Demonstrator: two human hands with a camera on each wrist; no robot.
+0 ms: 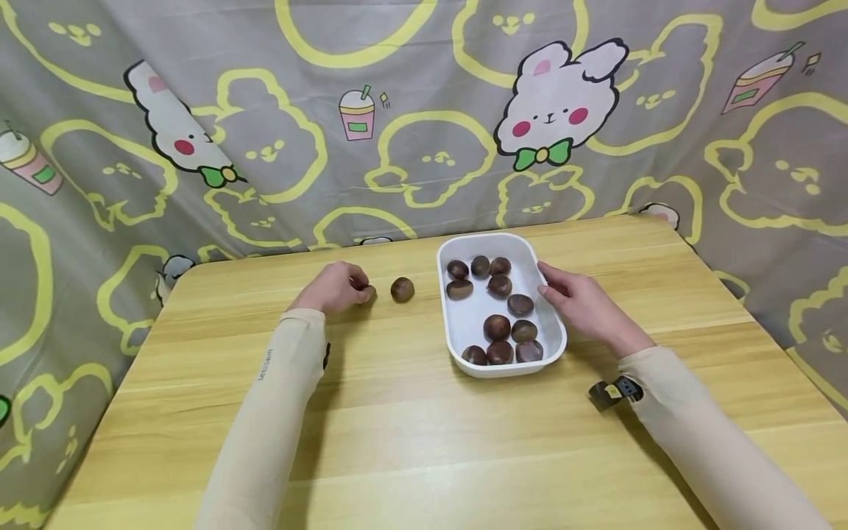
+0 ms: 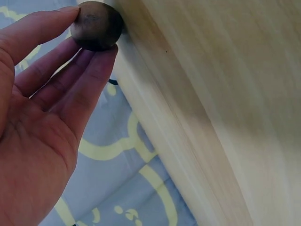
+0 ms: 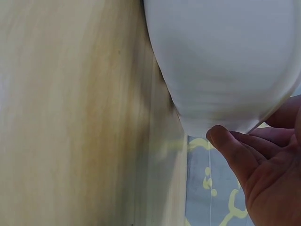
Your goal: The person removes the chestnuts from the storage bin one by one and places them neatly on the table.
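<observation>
In the head view, my left hand (image 1: 336,288) rests low over the table and pinches a chestnut (image 1: 369,294). The left wrist view shows that chestnut (image 2: 98,26) between the thumb and fingertips. Just right of it, another chestnut (image 1: 402,289) lies loose on the wood. A white rectangular tray (image 1: 506,370) stands farther right and contains several brown chestnuts (image 1: 497,327). My right hand (image 1: 583,302) holds the tray at its right side, with thumb and fingers at the rim. In the right wrist view, the thumb (image 3: 220,136) touches the tray's outer wall (image 3: 225,70).
The wooden table (image 1: 391,442) extends beneath both arms. A grey curtain (image 1: 424,96) with yellow outlines and cartoon figures hangs behind the table's back edge and around its sides. Dark straps sit on both wrists, and a small device (image 1: 616,392) is on the right one.
</observation>
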